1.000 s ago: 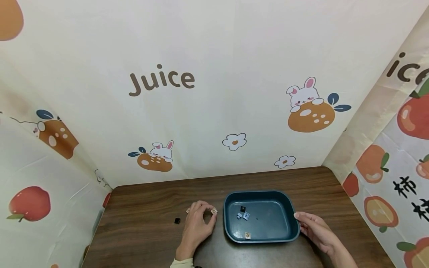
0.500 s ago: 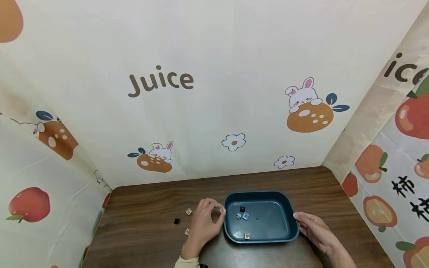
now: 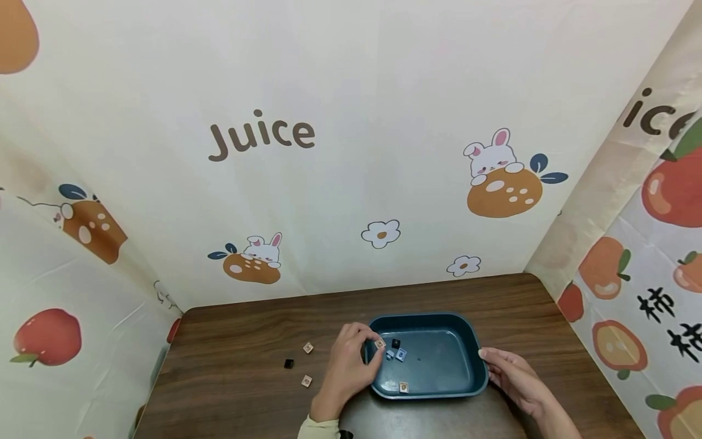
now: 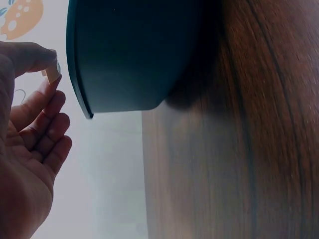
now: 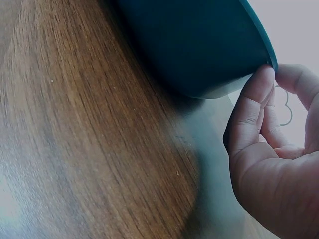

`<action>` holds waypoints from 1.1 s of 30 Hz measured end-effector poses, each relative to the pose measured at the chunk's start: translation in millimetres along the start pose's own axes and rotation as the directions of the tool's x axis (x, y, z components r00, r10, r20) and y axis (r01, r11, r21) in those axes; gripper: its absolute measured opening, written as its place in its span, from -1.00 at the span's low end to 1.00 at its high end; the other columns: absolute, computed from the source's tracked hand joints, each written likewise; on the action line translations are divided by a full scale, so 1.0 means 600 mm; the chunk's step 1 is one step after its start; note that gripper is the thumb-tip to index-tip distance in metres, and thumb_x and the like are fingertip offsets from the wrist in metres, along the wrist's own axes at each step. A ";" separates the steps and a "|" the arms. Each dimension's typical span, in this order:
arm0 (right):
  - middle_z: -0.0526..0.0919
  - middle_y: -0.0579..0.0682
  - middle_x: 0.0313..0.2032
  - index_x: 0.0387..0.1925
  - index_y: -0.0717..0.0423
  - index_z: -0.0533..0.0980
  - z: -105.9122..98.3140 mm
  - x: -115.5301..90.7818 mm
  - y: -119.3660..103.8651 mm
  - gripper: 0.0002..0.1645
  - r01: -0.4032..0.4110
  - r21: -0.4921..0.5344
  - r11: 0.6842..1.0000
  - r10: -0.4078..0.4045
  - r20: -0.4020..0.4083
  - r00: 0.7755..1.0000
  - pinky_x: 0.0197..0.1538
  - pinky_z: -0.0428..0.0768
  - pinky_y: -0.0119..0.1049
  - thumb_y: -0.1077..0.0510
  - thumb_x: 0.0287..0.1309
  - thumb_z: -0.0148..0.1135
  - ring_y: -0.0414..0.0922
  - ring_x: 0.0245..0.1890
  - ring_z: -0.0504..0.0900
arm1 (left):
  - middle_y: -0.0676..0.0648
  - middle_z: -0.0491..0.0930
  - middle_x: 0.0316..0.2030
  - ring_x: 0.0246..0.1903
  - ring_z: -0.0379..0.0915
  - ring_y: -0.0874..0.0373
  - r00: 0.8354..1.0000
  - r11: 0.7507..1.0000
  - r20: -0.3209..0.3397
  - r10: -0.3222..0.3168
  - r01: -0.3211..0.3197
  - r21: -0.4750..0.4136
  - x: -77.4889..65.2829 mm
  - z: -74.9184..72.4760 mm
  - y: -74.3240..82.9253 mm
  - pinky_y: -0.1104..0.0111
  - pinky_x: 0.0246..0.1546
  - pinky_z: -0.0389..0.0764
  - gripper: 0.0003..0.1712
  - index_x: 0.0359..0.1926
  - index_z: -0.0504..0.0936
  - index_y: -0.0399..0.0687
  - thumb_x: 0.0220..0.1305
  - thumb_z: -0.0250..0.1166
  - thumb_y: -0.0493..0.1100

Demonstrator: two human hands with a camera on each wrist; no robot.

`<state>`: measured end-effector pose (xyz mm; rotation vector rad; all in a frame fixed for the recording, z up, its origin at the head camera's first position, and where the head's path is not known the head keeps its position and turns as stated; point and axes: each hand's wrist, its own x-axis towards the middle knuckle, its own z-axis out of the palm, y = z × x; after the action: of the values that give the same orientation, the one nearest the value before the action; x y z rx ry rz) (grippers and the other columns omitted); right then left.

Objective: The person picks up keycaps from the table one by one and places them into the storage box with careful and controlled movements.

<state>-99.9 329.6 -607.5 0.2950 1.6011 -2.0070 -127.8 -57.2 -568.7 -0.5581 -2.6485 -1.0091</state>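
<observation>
My left hand [image 3: 348, 361] pinches a small beige square block [image 3: 379, 344] between thumb and fingertip, over the left rim of a dark teal tray [image 3: 446, 360]. In the left wrist view the block [image 4: 52, 72] shows edge-on between the tips, above the rim's level. On the far side, my right hand [image 3: 515, 377] grips the tray's right rim; its thumb and finger meet at the edge in the right wrist view. Inside the tray lie a black block [image 3: 396, 343], two light blue pieces [image 3: 401, 355] and a beige block [image 3: 403, 387] near the front wall.
Left of the tray, a black block [image 3: 289, 363] and two beige blocks, one farther back [image 3: 308, 347] and one nearer [image 3: 306, 381], lie on the brown wooden table [image 3: 236, 366]. Printed cloth [image 3: 340, 183] hangs behind the table and along its sides.
My left hand has carried the beige block rightward from the table to over the tray's left rim, uncovering the two beige blocks behind it. The right hand has stayed on the rim.
</observation>
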 end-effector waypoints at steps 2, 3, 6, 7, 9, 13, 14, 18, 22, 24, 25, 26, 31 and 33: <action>0.78 -0.29 -0.16 -0.05 -0.10 0.70 0.000 0.000 0.000 -0.67 0.000 0.004 1.000 0.000 0.007 1.000 0.06 0.68 -0.46 0.06 0.65 -0.01 -0.39 -0.12 0.69 | 0.14 0.65 -0.13 -0.03 0.52 0.22 1.000 1.000 0.002 0.003 -0.003 -0.001 0.001 0.002 0.002 0.22 0.05 0.64 -0.88 -0.23 0.77 0.13 0.27 0.52 -0.02; 0.78 -0.30 -0.16 -0.05 -0.10 0.70 0.000 0.000 -0.001 -0.67 0.001 0.003 1.000 -0.001 0.010 1.000 0.06 0.68 -0.46 0.06 0.66 -0.01 -0.39 -0.12 0.69 | 0.14 0.65 -0.14 -0.03 0.52 0.22 1.000 1.000 0.000 0.005 -0.005 -0.001 0.001 0.003 0.003 0.22 0.05 0.64 -0.88 -0.23 0.77 0.13 0.27 0.52 -0.03; 0.78 -0.31 -0.17 -0.07 -0.11 0.70 0.001 0.000 -0.001 -0.67 0.002 0.009 1.000 -0.002 0.014 1.000 0.06 0.67 -0.46 0.07 0.66 -0.02 -0.40 -0.13 0.68 | 0.14 0.65 -0.14 -0.04 0.52 0.22 1.000 1.000 -0.007 0.020 -0.020 -0.004 0.002 0.009 0.006 0.23 0.04 0.65 -0.87 -0.22 0.77 0.11 0.25 0.53 -0.04; 0.78 -0.31 -0.17 -0.07 -0.12 0.70 0.001 0.000 -0.001 -0.67 0.001 0.009 1.000 -0.002 0.013 1.000 0.06 0.67 -0.46 0.07 0.66 -0.02 -0.40 -0.13 0.68 | 0.14 0.65 -0.14 -0.04 0.52 0.22 1.000 1.000 -0.007 0.028 -0.028 -0.002 0.002 0.011 0.007 0.23 0.04 0.65 -0.86 -0.22 0.77 0.11 0.25 0.53 -0.03; 0.77 -0.32 -0.19 -0.09 -0.12 0.70 0.002 0.000 -0.001 -0.67 0.000 0.008 1.000 0.000 0.009 1.000 0.05 0.67 -0.46 0.06 0.66 -0.02 -0.40 -0.14 0.68 | 0.14 0.64 -0.15 -0.04 0.53 0.22 0.999 0.999 -0.007 0.044 -0.045 -0.006 0.003 0.016 0.009 0.24 0.04 0.65 -0.87 -0.23 0.76 0.11 0.25 0.53 -0.04; 0.77 -0.32 -0.19 -0.09 -0.13 0.70 0.003 0.002 0.001 -0.68 -0.004 0.003 1.000 0.004 0.001 1.000 0.06 0.67 -0.46 0.05 0.65 0.00 -0.40 -0.13 0.68 | 0.16 0.63 -0.17 -0.06 0.51 0.23 0.998 0.998 0.006 0.066 -0.066 -0.016 0.004 0.024 0.014 0.26 0.01 0.64 -0.89 -0.26 0.73 0.16 0.27 0.52 -0.04; 0.77 -0.32 -0.19 -0.09 -0.12 0.70 0.003 0.002 0.001 -0.68 -0.006 0.004 1.000 0.006 -0.001 1.000 0.06 0.66 -0.46 0.05 0.65 0.00 -0.40 -0.13 0.68 | 0.17 0.63 -0.17 -0.06 0.51 0.23 0.998 0.997 0.012 0.069 -0.068 -0.019 0.004 0.026 0.015 0.27 0.01 0.64 -0.90 -0.27 0.72 0.18 0.28 0.51 -0.04; 0.77 -0.33 -0.20 -0.11 -0.14 0.69 0.001 0.004 0.003 -0.68 -0.007 0.007 1.000 0.007 -0.006 1.000 0.06 0.66 -0.46 0.06 0.65 0.00 -0.40 -0.14 0.67 | 0.19 0.63 -0.16 -0.06 0.49 0.25 0.997 0.998 0.043 0.066 -0.065 -0.022 0.003 0.032 0.020 0.28 0.00 0.63 -0.92 -0.26 0.72 0.22 0.30 0.50 -0.03; 0.77 -0.34 -0.20 -0.11 -0.16 0.70 -0.003 0.004 0.003 -0.66 0.001 0.013 1.000 -0.001 0.015 1.000 0.06 0.66 -0.46 0.06 0.66 -0.03 -0.40 -0.14 0.67 | 0.19 0.63 -0.16 -0.06 0.49 0.26 0.996 0.998 0.060 0.064 -0.062 -0.028 0.003 0.038 0.024 0.29 0.02 0.62 -0.92 -0.26 0.73 0.22 0.30 0.50 -0.03; 0.77 -0.34 -0.20 -0.10 -0.16 0.70 -0.004 0.005 0.004 -0.65 0.005 0.020 1.000 -0.006 0.025 1.000 0.05 0.66 -0.46 0.06 0.67 -0.03 -0.41 -0.14 0.67 | 0.18 0.64 -0.17 -0.07 0.49 0.26 0.996 0.997 0.060 0.070 -0.069 -0.030 0.002 0.041 0.025 0.29 0.02 0.62 -0.92 -0.26 0.74 0.20 0.28 0.51 -0.04; 0.77 -0.34 -0.20 -0.10 -0.17 0.70 -0.004 0.005 0.004 -0.65 0.008 0.020 1.000 -0.008 0.028 1.000 0.06 0.66 -0.47 0.06 0.67 -0.04 -0.41 -0.14 0.67 | 0.17 0.64 -0.17 -0.07 0.49 0.26 0.995 0.997 0.058 0.075 -0.073 -0.029 0.002 0.042 0.026 0.29 0.03 0.63 -0.91 -0.26 0.74 0.19 0.28 0.51 -0.05; 0.77 -0.34 -0.20 -0.10 -0.17 0.70 -0.004 0.005 0.004 -0.64 0.010 0.022 1.000 -0.010 0.030 1.000 0.06 0.66 -0.47 0.06 0.67 -0.04 -0.41 -0.14 0.68 | 0.16 0.64 -0.17 -0.07 0.49 0.25 0.995 0.997 0.057 0.080 -0.078 -0.028 0.002 0.044 0.026 0.29 0.03 0.63 -0.91 -0.26 0.74 0.18 0.28 0.51 -0.05; 0.78 -0.34 -0.19 -0.10 -0.16 0.71 -0.004 0.005 0.005 -0.64 0.009 0.029 1.000 -0.009 0.027 1.000 0.06 0.67 -0.47 0.07 0.67 -0.04 -0.41 -0.14 0.68 | 0.17 0.63 -0.16 -0.07 0.49 0.26 0.994 0.997 0.076 0.075 -0.074 -0.011 0.002 0.050 0.026 0.30 0.03 0.63 -0.91 -0.24 0.74 0.17 0.31 0.50 -0.01; 0.78 -0.33 -0.19 -0.10 -0.16 0.70 -0.004 0.005 0.004 -0.64 0.006 0.032 0.999 -0.007 0.024 1.000 0.05 0.67 -0.47 0.07 0.67 -0.04 -0.41 -0.14 0.68 | 0.17 0.63 -0.15 -0.07 0.49 0.26 0.994 0.998 0.088 0.068 -0.068 -0.011 0.002 0.051 0.027 0.31 0.03 0.63 -0.90 -0.23 0.75 0.17 0.31 0.49 0.00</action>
<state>-101.3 330.9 -611.8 0.2765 1.5587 -2.0346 -124.8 -24.9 -581.3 -0.7049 -2.6823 -0.9975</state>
